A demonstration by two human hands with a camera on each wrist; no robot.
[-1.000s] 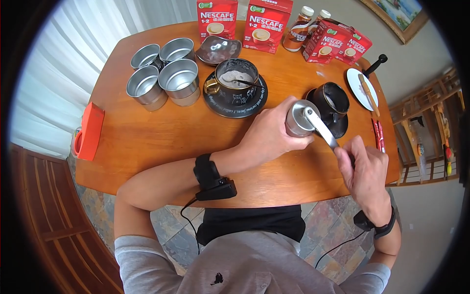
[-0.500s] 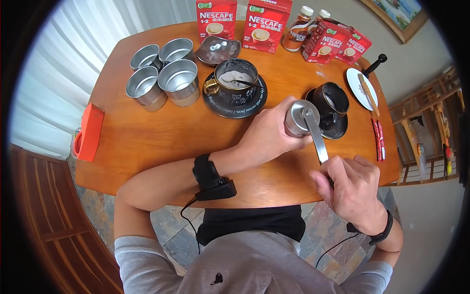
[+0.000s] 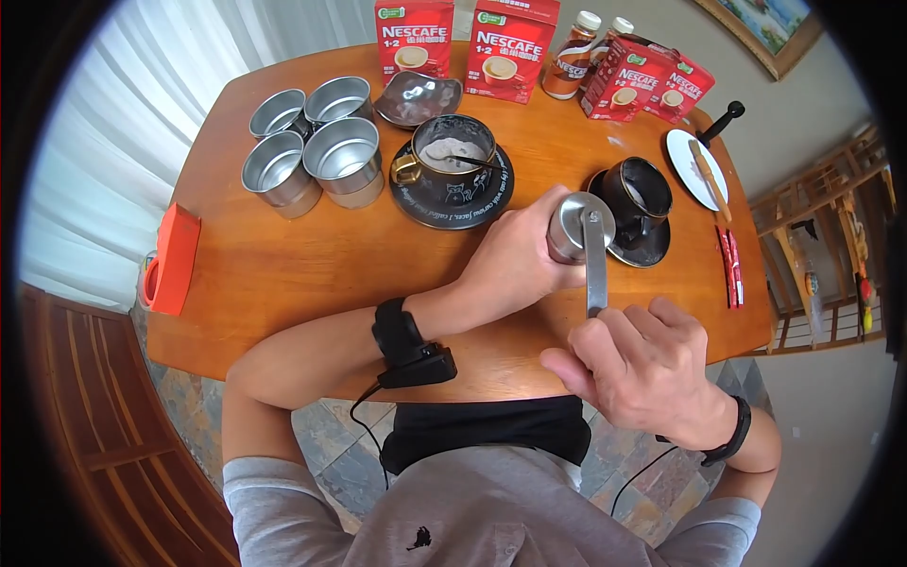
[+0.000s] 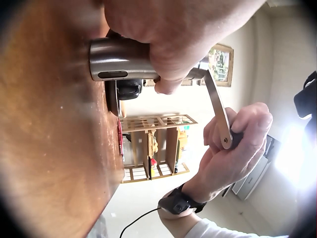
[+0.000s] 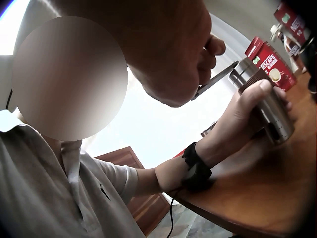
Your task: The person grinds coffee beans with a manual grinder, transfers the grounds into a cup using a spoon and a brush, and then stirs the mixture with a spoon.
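The right hand [image 3: 652, 373] grips the end of the crank [image 3: 595, 274], the left hand [image 3: 520, 248] clasps the steel coffee grinder [image 3: 567, 236] over the table [image 3: 312, 274], and too forceful turning could twist it into the black cup [image 3: 621, 194] beyond.

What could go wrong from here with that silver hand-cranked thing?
The left hand grips the grinder; if that hold loosens, it might twist as the crank is pushed. The right hand, at the crank's far end, could slip off. A black cup on its saucer stands close by, so a stray bump might knock it.
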